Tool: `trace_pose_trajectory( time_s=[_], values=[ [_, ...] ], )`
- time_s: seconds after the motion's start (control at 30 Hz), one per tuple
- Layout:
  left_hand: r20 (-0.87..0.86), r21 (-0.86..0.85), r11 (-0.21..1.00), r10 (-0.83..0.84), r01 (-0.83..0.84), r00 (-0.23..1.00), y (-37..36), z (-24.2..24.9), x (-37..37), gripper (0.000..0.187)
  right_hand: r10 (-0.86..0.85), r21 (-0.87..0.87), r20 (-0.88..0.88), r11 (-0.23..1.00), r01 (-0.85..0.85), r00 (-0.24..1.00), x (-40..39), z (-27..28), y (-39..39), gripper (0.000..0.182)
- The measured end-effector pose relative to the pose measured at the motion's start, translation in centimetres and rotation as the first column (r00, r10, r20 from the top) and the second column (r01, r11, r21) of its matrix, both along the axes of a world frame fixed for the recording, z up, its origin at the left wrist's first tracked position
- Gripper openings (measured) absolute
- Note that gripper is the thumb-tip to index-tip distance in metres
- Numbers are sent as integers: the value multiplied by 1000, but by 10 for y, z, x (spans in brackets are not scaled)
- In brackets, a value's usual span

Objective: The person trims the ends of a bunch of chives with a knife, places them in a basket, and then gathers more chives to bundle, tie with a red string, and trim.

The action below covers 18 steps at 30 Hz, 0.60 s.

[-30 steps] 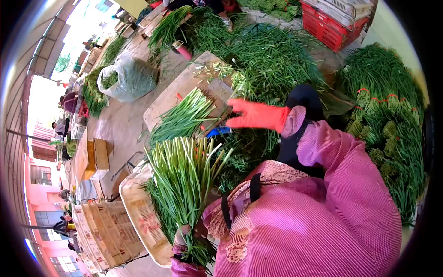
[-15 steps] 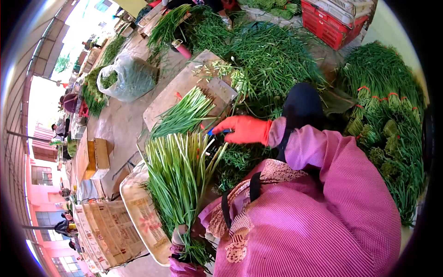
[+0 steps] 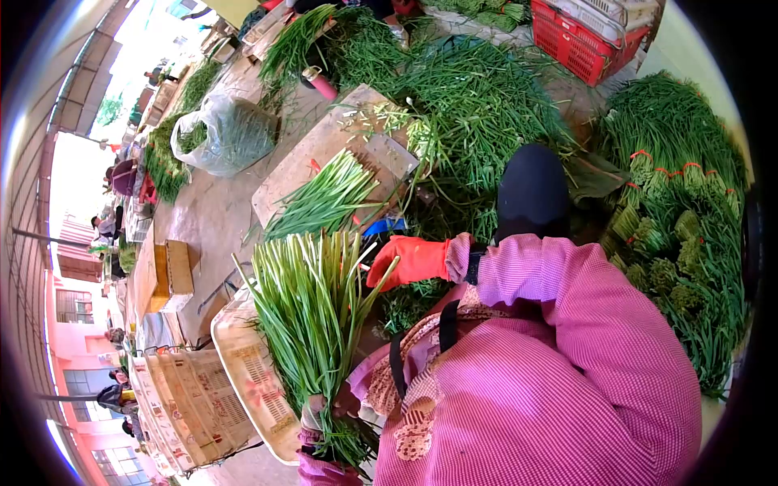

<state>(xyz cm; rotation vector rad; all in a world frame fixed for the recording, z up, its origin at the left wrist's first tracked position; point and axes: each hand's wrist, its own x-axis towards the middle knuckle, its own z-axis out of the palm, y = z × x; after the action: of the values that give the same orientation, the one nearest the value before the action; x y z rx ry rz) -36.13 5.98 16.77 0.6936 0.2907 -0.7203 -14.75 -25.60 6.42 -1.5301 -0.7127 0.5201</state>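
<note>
A bunch of long green stalks [image 3: 312, 300] is gripped near its leafy end by the left hand [image 3: 313, 411], its pale ends fanned out beside the right hand [image 3: 412, 261]. The red-gloved right hand is held with bent fingers at the bunch's outer stalks; whether any are pinched cannot be told. Just past that hand, a blue object [image 3: 384, 227] is seen; farther beyond, 1 smaller bundle [image 3: 340, 190] is laid on a board [image 3: 301, 151].
</note>
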Motion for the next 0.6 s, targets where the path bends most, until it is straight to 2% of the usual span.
trace_pose_trajectory(
  time_s=[0.07,0.13,0.17,0.23,0.27,0.3,0.37,0.43,0.47,0.5,0.53,0.6],
  values=[
    [-2,-12,1000,2,-2,1000,-1,0,1,33,22,-15,-8,1000,-22,1000,0,3,0,23],
    [2,-34,999,-1,1,1000,-2,0,1,32,70,-189,-164,977,-101,984,-1,12,-2,27],
    [5,-44,999,-1,1,1000,-1,0,0,32,70,-189,-164,977,-101,984,-2,17,-3,27],
    [10,-78,997,-8,8,1000,-2,-1,2,32,55,-171,-200,981,-90,978,-4,25,-2,26],
    [13,-94,995,-13,14,1000,-2,-2,3,32,65,-127,-307,986,-109,949,-6,28,0,27],
    [16,-109,994,-15,17,1000,-3,-1,3,32,65,-127,-306,986,-108,950,-9,27,1,27],
    [21,-134,991,-21,24,1000,-3,-2,4,32,137,79,-300,990,-119,944,-13,22,2,29],
    [-17,-5,1000,21,-21,1000,1,-3,2,27,173,95,-293,984,-151,940,-11,17,2,28],
    [-17,-5,1000,20,-21,1000,-4,1,1,27,126,23,-310,992,-125,942,-12,17,1,26],
    [-40,60,992,111,-108,993,-13,8,-2,28,78,-49,-323,994,-99,943,-12,17,1,24],
    [-57,126,973,201,-192,978,-18,12,-4,28,77,-48,-323,994,-98,943,-11,16,0,24],
    [-40,112,981,163,-158,986,-14,12,-5,28,58,39,-252,998,-49,966,-5,13,-1,17]
  ],
)
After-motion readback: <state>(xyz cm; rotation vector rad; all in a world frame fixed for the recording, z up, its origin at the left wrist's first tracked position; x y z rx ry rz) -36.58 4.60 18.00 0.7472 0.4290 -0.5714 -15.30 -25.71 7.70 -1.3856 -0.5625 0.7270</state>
